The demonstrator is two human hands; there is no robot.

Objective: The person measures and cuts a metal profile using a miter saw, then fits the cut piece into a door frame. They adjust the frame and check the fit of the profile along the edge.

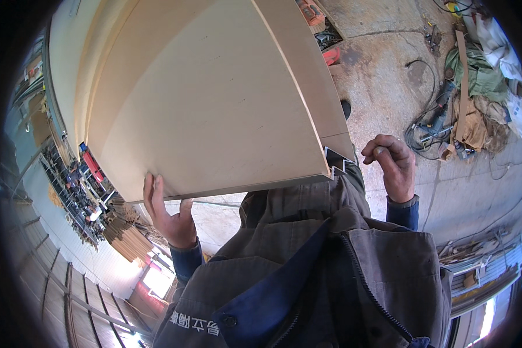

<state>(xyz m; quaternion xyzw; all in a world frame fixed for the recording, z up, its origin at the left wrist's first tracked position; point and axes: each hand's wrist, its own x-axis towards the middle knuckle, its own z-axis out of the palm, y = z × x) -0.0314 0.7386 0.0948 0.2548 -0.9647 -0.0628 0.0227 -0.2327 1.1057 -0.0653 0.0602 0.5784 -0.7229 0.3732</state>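
A large beige panel point(214, 104) with a thin, darker near edge lies in front of my body. My left hand point(171, 217) holds its near edge at the left corner, fingers flat on top and the thumb by the rim. To the right of the panel, apart from it, my right hand point(391, 165) hangs in the air with fingers curled and thumb pressed in. Whatever it may pinch is too small to make out. At the panel's near right corner a zigzag metal profile end point(337, 162) sticks out beside a lower beige strip point(333, 124).
On the concrete floor point(383, 87) at right lie a corded power tool point(438, 113), a wooden strip point(461, 87) and green and white sacks point(478, 72). Boxes with tools point(325, 35) stand beyond the panel. Cluttered shelving point(75, 197) and stacked boards point(127, 232) are at left.
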